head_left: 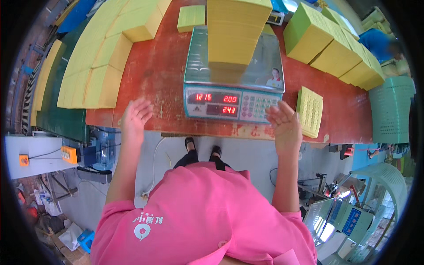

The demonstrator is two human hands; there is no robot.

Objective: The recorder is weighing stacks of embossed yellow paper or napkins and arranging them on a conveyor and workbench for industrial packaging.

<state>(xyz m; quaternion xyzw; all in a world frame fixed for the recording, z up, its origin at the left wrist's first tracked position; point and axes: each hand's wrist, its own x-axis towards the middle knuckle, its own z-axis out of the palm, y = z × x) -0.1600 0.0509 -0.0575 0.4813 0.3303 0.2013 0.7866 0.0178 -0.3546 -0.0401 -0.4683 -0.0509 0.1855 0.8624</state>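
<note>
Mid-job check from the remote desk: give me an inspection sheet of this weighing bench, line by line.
Surface: red worktable, worn and scuffed along the near edge.
Job's things: tall stack of yellow sheets standing on the digital scale, whose red displays are lit.
Clutter: yellow sheet stacks at the left, more at the right, a small perforated stack near the right hand, a thin green-yellow pile behind the scale.
Grippers: left hand and right hand both open and empty, raised at either side of the scale.
Cables: white cord on the floor under the table edge.
Surroundings: green plastic baskets at right, orange switch box at left.
</note>
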